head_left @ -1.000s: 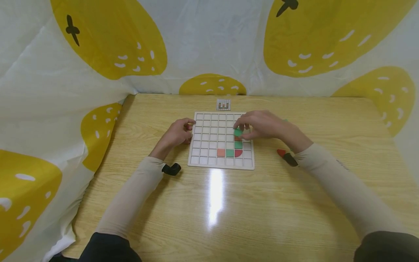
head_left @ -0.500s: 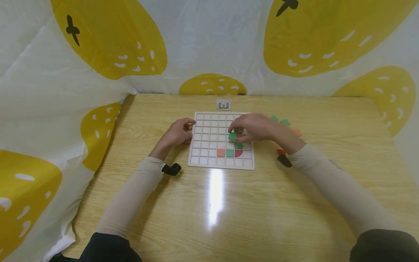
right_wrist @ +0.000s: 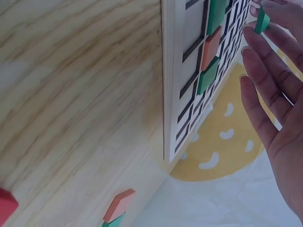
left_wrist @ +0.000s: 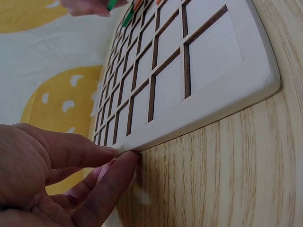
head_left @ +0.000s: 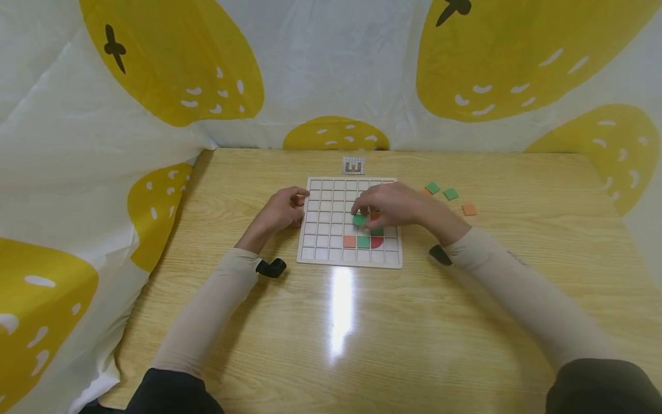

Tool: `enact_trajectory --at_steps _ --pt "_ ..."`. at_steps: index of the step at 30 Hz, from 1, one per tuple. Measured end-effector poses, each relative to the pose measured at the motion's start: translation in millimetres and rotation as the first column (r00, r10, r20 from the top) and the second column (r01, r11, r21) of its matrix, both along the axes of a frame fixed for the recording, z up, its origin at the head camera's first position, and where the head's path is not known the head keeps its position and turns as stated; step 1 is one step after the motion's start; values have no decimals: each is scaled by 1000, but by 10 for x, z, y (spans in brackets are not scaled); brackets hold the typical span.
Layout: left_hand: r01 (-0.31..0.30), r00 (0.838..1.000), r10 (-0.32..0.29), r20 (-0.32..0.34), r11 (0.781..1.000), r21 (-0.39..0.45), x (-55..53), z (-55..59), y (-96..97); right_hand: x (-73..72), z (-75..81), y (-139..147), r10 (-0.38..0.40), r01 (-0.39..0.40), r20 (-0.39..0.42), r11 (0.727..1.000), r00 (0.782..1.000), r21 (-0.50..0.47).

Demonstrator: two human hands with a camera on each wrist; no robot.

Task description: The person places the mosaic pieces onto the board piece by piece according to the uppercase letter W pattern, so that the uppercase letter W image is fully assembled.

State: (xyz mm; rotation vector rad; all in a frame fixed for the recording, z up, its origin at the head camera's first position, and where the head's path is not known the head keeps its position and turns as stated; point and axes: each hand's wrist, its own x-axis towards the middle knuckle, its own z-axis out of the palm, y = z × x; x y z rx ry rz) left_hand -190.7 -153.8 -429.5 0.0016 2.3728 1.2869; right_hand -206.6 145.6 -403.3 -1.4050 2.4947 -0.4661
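A white grid board (head_left: 326, 259) lies on the table. My right hand (head_left: 395, 204) is above its right half and pinches a green tile (head_left: 359, 220) between thumb and fingers; the right wrist view also shows this green tile (right_wrist: 262, 21), tilted. Below the hand, the board holds a red rounded tile (head_left: 377, 242), a green square tile (head_left: 363, 242) and an orange square tile (head_left: 349, 241). More green and orange tiles sit partly behind the hand. My left hand (head_left: 279, 210) touches the board's left edge with thumb and index fingertips, loosely bent.
Loose green tiles (head_left: 451, 194) and orange tiles (head_left: 469, 210) lie right of the board. A small pattern card (head_left: 353, 165) is behind it. A red piece (right_wrist: 5, 205) shows in the right wrist view. Patterned cloth (head_left: 331, 75) hangs at the table's back and left.
My right hand has moved left and slightly nearer across the board, carrying the green tile. Loose tiles at the right have come into view from behind the arm. The left hand stays put.
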Motion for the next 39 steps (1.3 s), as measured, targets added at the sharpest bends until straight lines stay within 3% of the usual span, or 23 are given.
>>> enact_trajectory --at_steps 27,39 --pt "5 1000 -5 -7 1000 3 -5 -10 -8 42 -115 -220 55 -53 -33 998 998 44" --pt "12 1000 -12 -3 1000 8 20 45 -1 50 -123 -237 58 -55 -38 996 998 73"
